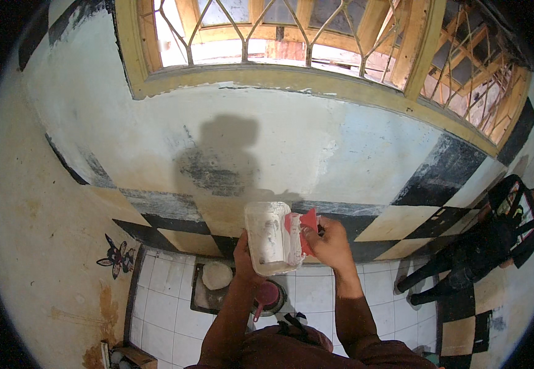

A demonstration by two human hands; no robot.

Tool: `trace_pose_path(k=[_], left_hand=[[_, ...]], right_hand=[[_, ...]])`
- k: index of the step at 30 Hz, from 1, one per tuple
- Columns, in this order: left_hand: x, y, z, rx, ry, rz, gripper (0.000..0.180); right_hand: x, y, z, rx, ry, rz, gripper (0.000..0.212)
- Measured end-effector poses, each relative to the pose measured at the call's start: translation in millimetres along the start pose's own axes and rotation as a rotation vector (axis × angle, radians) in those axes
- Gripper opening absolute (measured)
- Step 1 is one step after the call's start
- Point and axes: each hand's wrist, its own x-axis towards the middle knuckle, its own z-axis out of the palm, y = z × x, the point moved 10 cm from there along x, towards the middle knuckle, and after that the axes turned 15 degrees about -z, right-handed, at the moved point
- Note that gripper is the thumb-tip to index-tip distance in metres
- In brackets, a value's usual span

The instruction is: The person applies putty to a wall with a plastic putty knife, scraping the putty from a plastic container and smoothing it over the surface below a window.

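My left hand (243, 255) is wrapped round the left side of a white rectangular plastic tub (254, 261), held up in front of the wall. White paste, which looks like wall putty, coats its inside. In my right hand (333, 245) is a red putty spreader (308, 226), gripped between thumb and fingers. The spreader rests at the tub's right rim, with white paste smeared along its edge. Part of its blade is hidden by the paste and the rim.
Ahead stands a patchy, checkered wall (267, 141) below a yellow-framed barred window (279, 77). On the tiled floor are a dark tray (200, 300) with a pale round lump (217, 275) and a pink dipper (268, 294). Another person (476, 246) stands at right.
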Motion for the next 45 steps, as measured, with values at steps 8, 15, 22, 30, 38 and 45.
trace_pose_path(k=[8, 15, 22, 30, 38, 45], left_hand=[[-8.6, 0.8, 23.8, 0.165, 0.014, 0.042, 0.045], [-4.5, 1.1, 9.4, 0.271, 0.030, 0.034, 0.051], [1.7, -3.1, 6.2, 0.086, 0.019, -0.005, 0.049], [12.2, -0.7, -19.5, 0.113, 0.060, -0.011, 0.050], [13.9, 5.4, -23.9, 0.126, 0.109, 0.013, 0.050], [11.2, -3.6, -0.2, 0.099, 0.025, -0.033, 0.051]], right_hand=[[1.9, -3.5, 11.5, -0.014, -0.096, 0.034, 0.026], [15.4, -11.0, 10.6, -0.057, -0.113, 0.014, 0.016], [3.4, 8.4, 16.9, -0.084, -0.130, 0.096, 0.015], [11.8, 24.1, 15.3, 0.118, -0.035, 0.090, 0.014], [-4.5, 32.8, 16.8, 0.171, 0.001, 0.169, 0.017], [-17.3, 52.9, 25.2, 0.457, 0.111, 0.299, 0.011]])
